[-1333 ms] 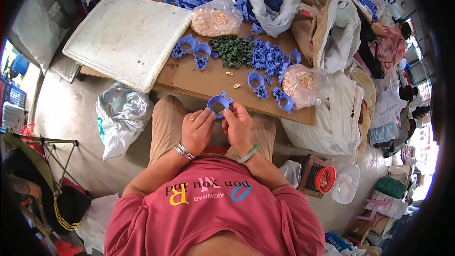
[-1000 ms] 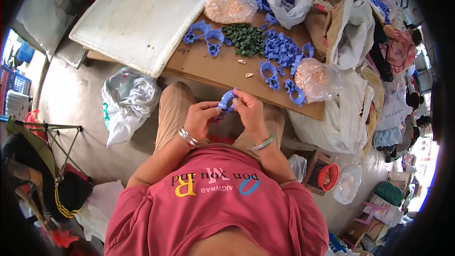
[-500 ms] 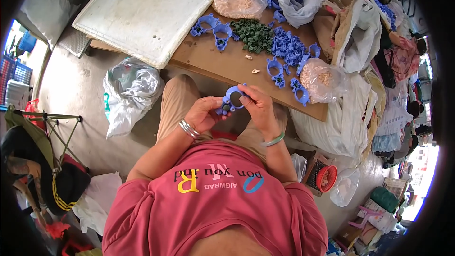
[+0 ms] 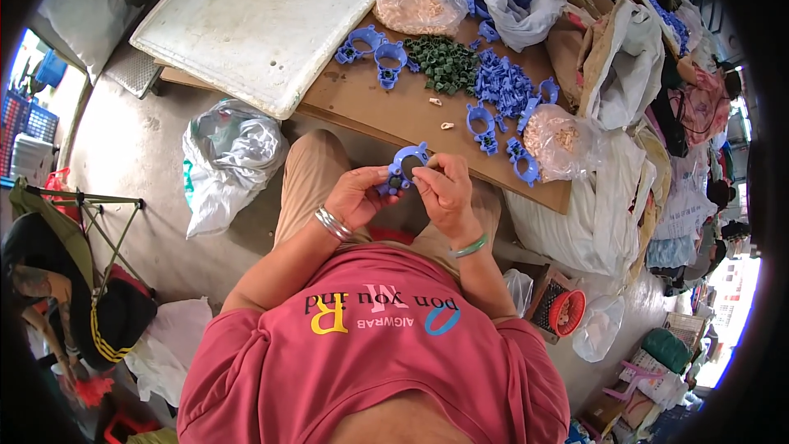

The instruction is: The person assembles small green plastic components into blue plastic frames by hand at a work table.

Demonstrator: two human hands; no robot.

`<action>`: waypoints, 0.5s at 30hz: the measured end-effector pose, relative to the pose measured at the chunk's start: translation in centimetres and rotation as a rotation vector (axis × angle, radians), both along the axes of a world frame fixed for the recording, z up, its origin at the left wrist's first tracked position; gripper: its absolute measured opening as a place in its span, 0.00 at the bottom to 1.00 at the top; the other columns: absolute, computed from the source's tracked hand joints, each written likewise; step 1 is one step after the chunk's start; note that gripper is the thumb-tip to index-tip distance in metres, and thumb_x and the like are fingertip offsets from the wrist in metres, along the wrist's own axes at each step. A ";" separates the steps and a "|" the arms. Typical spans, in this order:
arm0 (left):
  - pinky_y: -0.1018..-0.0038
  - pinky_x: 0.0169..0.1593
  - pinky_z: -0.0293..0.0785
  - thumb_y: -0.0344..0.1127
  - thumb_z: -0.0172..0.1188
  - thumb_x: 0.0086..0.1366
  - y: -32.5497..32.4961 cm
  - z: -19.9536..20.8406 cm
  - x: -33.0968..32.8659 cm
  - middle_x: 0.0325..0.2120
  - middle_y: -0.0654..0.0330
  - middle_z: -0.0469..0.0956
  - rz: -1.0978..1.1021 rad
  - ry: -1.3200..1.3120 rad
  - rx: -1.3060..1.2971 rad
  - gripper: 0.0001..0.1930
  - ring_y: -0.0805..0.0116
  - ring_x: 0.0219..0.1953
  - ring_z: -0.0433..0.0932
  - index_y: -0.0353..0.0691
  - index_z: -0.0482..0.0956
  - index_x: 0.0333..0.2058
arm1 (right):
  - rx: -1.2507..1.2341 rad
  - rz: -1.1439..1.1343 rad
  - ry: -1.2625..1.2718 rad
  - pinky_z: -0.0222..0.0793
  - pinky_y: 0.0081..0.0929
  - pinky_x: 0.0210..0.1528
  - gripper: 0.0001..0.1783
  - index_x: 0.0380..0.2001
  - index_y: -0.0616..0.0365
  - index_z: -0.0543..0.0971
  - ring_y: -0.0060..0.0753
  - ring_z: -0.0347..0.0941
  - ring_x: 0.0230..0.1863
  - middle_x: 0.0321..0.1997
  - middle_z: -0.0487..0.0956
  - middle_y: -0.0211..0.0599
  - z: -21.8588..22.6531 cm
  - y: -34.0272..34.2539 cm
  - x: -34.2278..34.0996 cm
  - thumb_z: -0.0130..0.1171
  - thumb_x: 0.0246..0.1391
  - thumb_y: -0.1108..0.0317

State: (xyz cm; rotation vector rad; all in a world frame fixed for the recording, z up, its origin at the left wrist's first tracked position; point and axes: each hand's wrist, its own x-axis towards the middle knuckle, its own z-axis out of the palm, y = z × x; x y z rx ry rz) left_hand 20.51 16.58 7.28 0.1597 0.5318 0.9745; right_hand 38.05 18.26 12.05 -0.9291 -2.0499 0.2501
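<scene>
Above my lap, my left hand [image 4: 358, 196] pinches a blue plastic ring part [image 4: 396, 168] with small knobs on its rim and dark green pieces at its near end. From the right, my right hand [image 4: 449, 197] meets the ring's right side, its thumb tip overlapping the rim. The fingers of that hand are bent and closed, and what lies between them is hidden. On the table beyond are similar blue ring parts [image 4: 480, 121], a pile of small dark green pieces [image 4: 444, 66] and a pile of small blue pieces [image 4: 503, 82].
A brown cardboard-topped table [image 4: 370, 111] spans the front, with a white board [image 4: 255, 25] at its left. Clear bags of beige pieces [image 4: 563, 140] and an open white sack [image 4: 526, 20] stand on it. A white plastic bag [image 4: 230, 164] sits on the floor left; a red basket [image 4: 567, 312] is at right.
My right hand's fingers have come down from the ring's top rim and curled in closer to its right side. My left hand keeps its hold on the part.
</scene>
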 end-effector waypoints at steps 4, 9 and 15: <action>0.74 0.33 0.73 0.29 0.50 0.59 0.0 -0.4 0.1 0.32 0.55 0.76 0.008 0.028 0.019 0.12 0.66 0.32 0.75 0.30 0.71 0.40 | 0.043 0.044 -0.082 0.60 0.32 0.33 0.12 0.27 0.53 0.76 0.37 0.65 0.31 0.28 0.68 0.31 0.3 0.0 -0.8 0.61 0.34 0.76; 0.72 0.35 0.74 0.29 0.51 0.59 0.0 -0.5 0.2 0.34 0.56 0.76 0.007 0.062 0.049 0.12 0.67 0.33 0.76 0.31 0.71 0.41 | 0.120 0.064 -0.173 0.60 0.32 0.32 0.09 0.25 0.55 0.75 0.36 0.65 0.30 0.26 0.67 0.31 0.1 -0.1 -1.2 0.59 0.34 0.74; 0.69 0.39 0.73 0.30 0.51 0.59 -0.2 -0.6 0.2 0.34 0.57 0.76 0.027 0.096 0.076 0.12 0.67 0.36 0.75 0.32 0.71 0.42 | 0.128 0.037 -0.142 0.62 0.31 0.31 0.13 0.27 0.55 0.76 0.36 0.65 0.28 0.26 0.69 0.31 -0.1 -0.4 -1.3 0.62 0.31 0.76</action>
